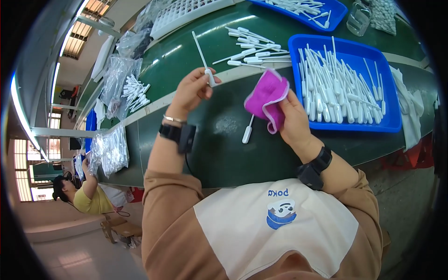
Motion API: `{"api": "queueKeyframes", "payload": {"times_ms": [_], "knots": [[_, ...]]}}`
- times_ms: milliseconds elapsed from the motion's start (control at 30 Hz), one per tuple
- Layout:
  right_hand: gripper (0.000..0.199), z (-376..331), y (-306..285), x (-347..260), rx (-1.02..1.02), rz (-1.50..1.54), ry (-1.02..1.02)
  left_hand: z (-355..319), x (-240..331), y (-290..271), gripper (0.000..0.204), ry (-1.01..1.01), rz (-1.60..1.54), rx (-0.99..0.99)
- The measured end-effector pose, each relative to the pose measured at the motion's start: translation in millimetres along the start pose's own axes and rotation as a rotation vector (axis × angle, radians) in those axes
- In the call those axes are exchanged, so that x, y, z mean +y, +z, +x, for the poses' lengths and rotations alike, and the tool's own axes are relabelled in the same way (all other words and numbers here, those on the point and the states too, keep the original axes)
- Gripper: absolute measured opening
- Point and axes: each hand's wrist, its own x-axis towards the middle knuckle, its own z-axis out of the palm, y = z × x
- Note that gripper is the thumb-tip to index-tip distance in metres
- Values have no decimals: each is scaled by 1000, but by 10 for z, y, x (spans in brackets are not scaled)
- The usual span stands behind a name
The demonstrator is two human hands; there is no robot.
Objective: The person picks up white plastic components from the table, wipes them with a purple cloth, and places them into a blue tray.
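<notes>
My left hand (189, 91) pinches a white plastic dropper (200, 51) by its bulb end, its thin stem pointing up and away. In my right hand (295, 119) is a magenta cloth (268, 93) with a pale edge, bunched between thumb and fingers. Below the cloth another white dropper (247, 135) lies on the dark green table (200, 158), its stem end partly covered. Just right of that hand stands a blue tray (345, 126) packed with white droppers (336, 91). A loose pile of droppers (256, 49) lies beyond the cloth.
A second blue tray (343, 13) with droppers sits at the far side. Left are a dropper pile (135, 94), plastic bags (112, 149) and a white rack (186, 16). A white cloth (407, 107) hangs by the tray. Another person (93, 193) works at far left.
</notes>
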Motion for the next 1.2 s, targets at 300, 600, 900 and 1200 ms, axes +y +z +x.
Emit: {"api": "queueKeyframes", "payload": {"times_ms": [300, 600, 900, 1200], "knots": [[35, -12, 28, -70, -80, 16, 2, -526, -335, 953, 15, -43, -178, 31], [35, -72, -37, -91, -200, -117, 29, -674, -490, 1150, 12, 24, 77, 165], [26, -144, 57, 262, -124, -551, -16, -628, -774, 1219, 14, 726, 1071, 290], [20, -55, 25, -214, 5, 42, -243, -668, -631, 1395, 7, 555, 702, 150]]}}
